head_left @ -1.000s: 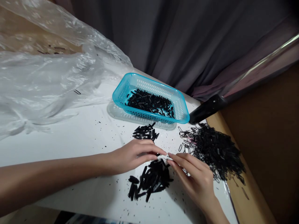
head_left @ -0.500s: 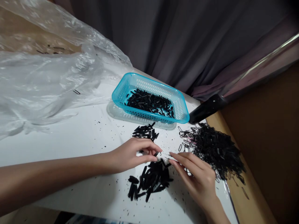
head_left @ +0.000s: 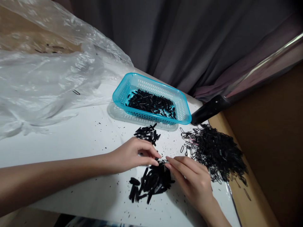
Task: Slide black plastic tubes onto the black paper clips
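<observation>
My left hand (head_left: 136, 154) reaches in from the left, its thumb and fingers curled towards each other in a pinch. Facing it, my right hand (head_left: 193, 178) has thumb and forefinger pinched, the fingertips of both hands only a small gap apart. Anything between the fingers is too small or hidden to name. Just below the fingertips lies a heap of slim black strips (head_left: 156, 181), partly covered by the hands. A smaller group of short black pieces (head_left: 148, 133) lies behind my left hand.
A blue perforated basket (head_left: 151, 117) holds many short black pieces. To the right lies a big tangled pile of black wire loops (head_left: 220, 151), beside a black handle-like object (head_left: 209, 110). Clear plastic sheeting (head_left: 47, 78) covers the left. Black crumbs dot the white tabletop (head_left: 90, 145).
My right hand has moved left, so its fingertips are closer to those of my left hand. My left hand has shifted only slightly. The basket and piles look the same.
</observation>
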Motion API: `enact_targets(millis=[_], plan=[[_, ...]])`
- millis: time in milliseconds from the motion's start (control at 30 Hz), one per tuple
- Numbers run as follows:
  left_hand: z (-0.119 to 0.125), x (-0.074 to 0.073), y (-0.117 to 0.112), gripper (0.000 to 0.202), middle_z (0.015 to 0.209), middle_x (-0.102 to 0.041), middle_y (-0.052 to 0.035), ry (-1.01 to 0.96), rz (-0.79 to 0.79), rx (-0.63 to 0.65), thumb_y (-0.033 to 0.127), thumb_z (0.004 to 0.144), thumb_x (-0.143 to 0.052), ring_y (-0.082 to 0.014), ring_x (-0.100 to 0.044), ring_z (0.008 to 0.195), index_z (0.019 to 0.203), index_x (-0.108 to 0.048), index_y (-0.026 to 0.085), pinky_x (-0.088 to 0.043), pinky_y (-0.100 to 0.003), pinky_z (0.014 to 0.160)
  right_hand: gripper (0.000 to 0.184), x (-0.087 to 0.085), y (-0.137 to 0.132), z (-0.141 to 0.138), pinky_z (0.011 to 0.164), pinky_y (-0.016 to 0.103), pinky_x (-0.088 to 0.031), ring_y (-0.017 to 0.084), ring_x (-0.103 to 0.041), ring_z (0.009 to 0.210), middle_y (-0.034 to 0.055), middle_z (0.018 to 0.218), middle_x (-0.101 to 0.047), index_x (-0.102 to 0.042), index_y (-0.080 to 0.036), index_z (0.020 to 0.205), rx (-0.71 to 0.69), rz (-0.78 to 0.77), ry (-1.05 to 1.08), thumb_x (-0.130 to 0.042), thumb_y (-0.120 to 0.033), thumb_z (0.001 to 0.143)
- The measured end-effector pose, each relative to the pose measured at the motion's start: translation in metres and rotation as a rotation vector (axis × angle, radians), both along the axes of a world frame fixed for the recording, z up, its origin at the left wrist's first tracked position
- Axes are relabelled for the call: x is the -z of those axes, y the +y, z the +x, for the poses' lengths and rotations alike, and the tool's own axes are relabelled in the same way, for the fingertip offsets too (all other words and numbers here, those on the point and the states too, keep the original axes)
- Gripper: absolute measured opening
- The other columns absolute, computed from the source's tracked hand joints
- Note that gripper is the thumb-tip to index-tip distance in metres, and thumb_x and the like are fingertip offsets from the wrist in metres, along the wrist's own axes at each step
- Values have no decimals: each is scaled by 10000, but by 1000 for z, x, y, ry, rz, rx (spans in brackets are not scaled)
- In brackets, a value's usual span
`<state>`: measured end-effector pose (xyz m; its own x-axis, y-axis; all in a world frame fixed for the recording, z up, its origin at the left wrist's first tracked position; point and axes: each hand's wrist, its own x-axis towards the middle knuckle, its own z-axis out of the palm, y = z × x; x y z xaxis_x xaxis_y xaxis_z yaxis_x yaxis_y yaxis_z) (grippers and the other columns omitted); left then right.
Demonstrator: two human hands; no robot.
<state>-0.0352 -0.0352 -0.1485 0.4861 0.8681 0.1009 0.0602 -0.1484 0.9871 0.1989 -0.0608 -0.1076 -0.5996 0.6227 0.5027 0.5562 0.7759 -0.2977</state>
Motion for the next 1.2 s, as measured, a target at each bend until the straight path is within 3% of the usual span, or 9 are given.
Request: enact_targets(millis=[433, 667, 833, 967, 1200], plan=[[1, -4, -1, 113, 815, -767, -50, 15, 8, 13, 240, 778, -794, -166, -699, 749, 868, -800, 172, -537, -260, 686, 142, 2, -1, -4, 569, 227, -524, 122, -681, 661, 46, 817, -741, -734, -157, 1038, -6, -5, -30, -610, -140, 972], [2, -4, -4, 137, 831, -783, -59, -40, -123, 23, 240, 757, -807, -173, -713, 769, 868, -796, 161, -579, -275, 723, 133, 2, -4, -7, 542, 232, -506, 117, -648, 607, 40, 749, -719, -734, -145, 1008, 5, 43, -4, -614, -114, 960], [2, 1, -2, 164, 861, -793, -67, -55, -136, -2, 260, 765, -792, -182, -720, 785, 893, -798, 157, -577, -280, 721, 134, 1, -9, -8, 523, 230, -489, 110, -626, 584, 29, 732, -708, -730, -153, 1034, -41, -26, 39, -620, -131, 960], [1, -1, -2, 178, 789, -781, -51, -35, -92, -7, 259, 746, -820, -161, -696, 708, 891, -802, 159, -551, -258, 676, 151, -2, -7, -3, 605, 244, -535, 129, -669, 680, 47, 809, -726, -723, -162, 1052, -4, -54, 75, -624, -109, 952], [1, 5, -4, 150, 799, -790, -45, -7, 134, -15, 279, 808, -799, -144, -687, 693, 919, -809, 178, -504, -227, 646, 157, -2, -2, 2, 659, 257, -552, 141, -680, 739, 53, 853, -730, -712, -155, 1085, 21, -61, 20, -622, -125, 959]])
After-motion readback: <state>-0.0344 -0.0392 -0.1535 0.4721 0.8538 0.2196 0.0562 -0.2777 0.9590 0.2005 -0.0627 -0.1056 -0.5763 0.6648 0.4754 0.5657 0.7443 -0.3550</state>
